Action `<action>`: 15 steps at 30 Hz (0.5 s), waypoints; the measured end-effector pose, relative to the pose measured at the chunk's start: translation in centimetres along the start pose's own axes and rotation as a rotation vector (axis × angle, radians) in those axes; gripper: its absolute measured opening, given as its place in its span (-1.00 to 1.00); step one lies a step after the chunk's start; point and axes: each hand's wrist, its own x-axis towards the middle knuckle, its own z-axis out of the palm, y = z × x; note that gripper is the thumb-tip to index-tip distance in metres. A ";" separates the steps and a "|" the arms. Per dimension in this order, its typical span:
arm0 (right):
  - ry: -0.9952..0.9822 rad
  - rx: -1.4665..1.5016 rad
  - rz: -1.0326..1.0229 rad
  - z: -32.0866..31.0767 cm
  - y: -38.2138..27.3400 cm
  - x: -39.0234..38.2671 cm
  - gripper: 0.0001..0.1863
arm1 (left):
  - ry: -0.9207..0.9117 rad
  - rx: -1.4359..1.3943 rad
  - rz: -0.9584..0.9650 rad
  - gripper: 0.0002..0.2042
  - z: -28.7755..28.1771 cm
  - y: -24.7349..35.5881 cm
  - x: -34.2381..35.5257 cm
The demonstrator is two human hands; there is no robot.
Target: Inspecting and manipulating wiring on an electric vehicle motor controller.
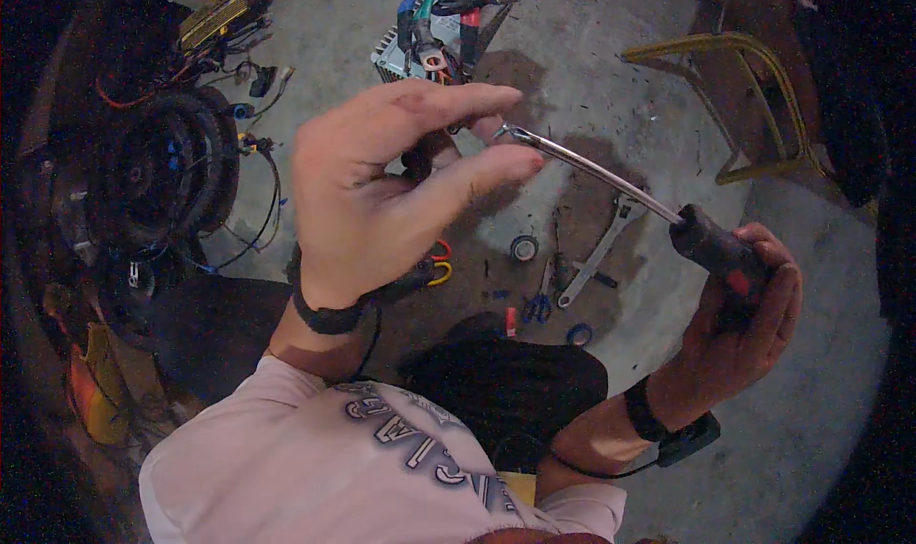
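Above wrench [597, 254] and tape roll [523, 248], right grip [759, 303] tight round screwdriver [701, 239], left grip's [377, 186] pinch unclear

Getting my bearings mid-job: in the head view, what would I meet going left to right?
Black wheel-like object → left hand → silver wrench → dark screwdriver handle, gripped in the right hand.

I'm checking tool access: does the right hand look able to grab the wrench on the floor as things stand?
Probably not: the right hand is wrapped around the screwdriver handle, though nothing appears to lie on top of the wrench.
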 end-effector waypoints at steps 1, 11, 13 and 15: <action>0.036 0.051 0.033 0.3 -0.2 0.1 -0.45 | 0.008 -0.045 -0.058 -0.65 -0.1 0.1 0.0; 0.351 0.295 0.422 3.2 -3.1 1.5 -0.77 | -0.012 -0.354 -0.193 -0.85 -0.8 -0.9 0.4; 0.414 0.253 0.446 3.6 -3.2 1.9 -0.76 | -0.007 -0.396 -0.196 -0.85 -1.3 -1.1 0.6; 0.445 0.223 0.420 3.7 -3.1 2.0 -0.75 | -0.001 -0.437 -0.199 -0.85 -1.7 -1.5 0.8</action>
